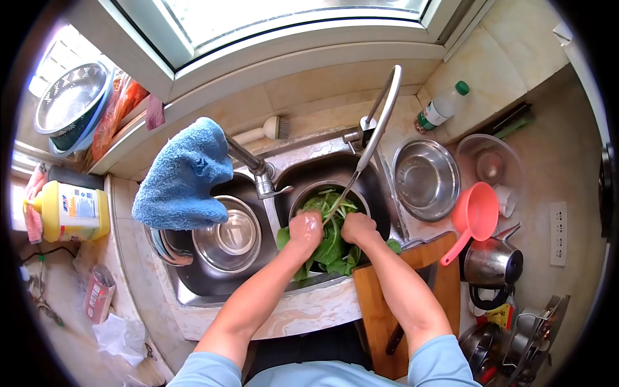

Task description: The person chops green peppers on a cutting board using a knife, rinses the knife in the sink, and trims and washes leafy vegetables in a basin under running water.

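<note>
Leafy greens (333, 250) fill a metal pot (362, 196) in the right sink basin (290, 173), with leaves hanging over its near side. My left hand (305, 231) is closed at the left of the bunch, its knuckles wet. Opposite it, my right hand (358, 228) closes around the greens on the right. A thin stream of water falls between both hands from the curved faucet spout (382, 116). The fingertips are partly hidden by the hands and leaves.
A blue towel (184, 174) drapes over another faucet (263, 177). Metal bowls (227, 255) sit in the left basin. At right are a steel basin (425, 178), pink ladle (476, 211), bottle (442, 109) and kettle (493, 261). A knife lies on the cutting board (380, 316).
</note>
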### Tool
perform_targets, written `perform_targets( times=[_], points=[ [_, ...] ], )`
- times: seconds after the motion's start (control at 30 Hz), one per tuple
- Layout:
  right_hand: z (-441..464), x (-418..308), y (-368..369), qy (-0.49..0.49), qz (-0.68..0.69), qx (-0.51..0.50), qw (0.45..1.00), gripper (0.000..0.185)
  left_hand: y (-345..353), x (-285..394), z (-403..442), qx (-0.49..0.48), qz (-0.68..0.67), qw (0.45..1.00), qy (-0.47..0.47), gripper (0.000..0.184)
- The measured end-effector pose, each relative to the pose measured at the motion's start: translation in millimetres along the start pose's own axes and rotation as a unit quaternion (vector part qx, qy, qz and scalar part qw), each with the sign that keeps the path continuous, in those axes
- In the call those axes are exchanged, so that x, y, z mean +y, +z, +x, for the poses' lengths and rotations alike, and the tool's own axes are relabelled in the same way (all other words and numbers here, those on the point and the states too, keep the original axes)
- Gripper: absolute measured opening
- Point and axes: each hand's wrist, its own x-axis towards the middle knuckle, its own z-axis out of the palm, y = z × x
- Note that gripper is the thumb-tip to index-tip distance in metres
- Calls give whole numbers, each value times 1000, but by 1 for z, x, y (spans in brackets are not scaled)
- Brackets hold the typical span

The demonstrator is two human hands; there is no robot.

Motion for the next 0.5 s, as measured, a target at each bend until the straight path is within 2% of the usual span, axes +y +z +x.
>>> perform_targets(
  times=[0.03,0.1,0.17,0.2,0.23,0.27,0.33,0.37,0.43,0.5],
  points=[
    [-1,-3,-1,-17,-25,30,999,28,5,0,5,48,-11,999,8,21],
    [10,-2,9,-75,-99,120,985,30,24,3,24,75,-51,995,-36,30],
    [36,-6,30,-74,-22,188,979,32,55,-2,35,64,-74,992,-81,45],
    [47,-7,42,-73,16,220,973,34,57,-3,35,45,-111,987,-105,43],
    [52,-6,46,-59,58,183,980,36,53,-1,38,30,-150,980,-128,42],
    [56,-2,47,-51,45,134,989,35,47,0,42,14,-187,970,-152,40],
    [31,-7,15,-30,23,23,999,34,10,4,25,12,-168,976,-140,34],
    [21,-6,2,-39,-10,0,999,34,-1,4,16,26,-176,975,-133,32],
    [13,-1,0,-114,-40,82,989,38,-12,1,6,51,-165,978,-117,27],
    [20,-3,-1,-168,-50,168,970,44,1,-6,16,26,-109,991,-79,44]
  ],
)
